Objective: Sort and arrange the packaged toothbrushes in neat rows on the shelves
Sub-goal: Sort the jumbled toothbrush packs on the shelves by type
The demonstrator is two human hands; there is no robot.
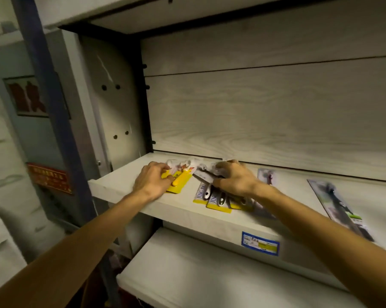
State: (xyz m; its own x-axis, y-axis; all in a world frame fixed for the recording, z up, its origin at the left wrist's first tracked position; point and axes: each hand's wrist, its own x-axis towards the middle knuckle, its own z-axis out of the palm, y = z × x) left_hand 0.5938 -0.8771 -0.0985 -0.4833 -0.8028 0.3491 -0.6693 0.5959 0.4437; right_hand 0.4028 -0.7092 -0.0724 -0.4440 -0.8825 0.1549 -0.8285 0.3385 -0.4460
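Packs lay on the shelf [125, 192]. My left hand [151, 182] pressed flat, fingers straight, on the yellow pack [179, 181]. My right hand [234, 180] pinched a grey pack [202, 174] above the pile [218, 200]. They looked light, thin and slippery, so I judged the card edge the best hold.

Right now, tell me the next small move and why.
Probably have the right hand set its tilted grey pack down square beside the JING packs: those overlap unevenly, while the left hand already steadies the yellow pack on the shelf.
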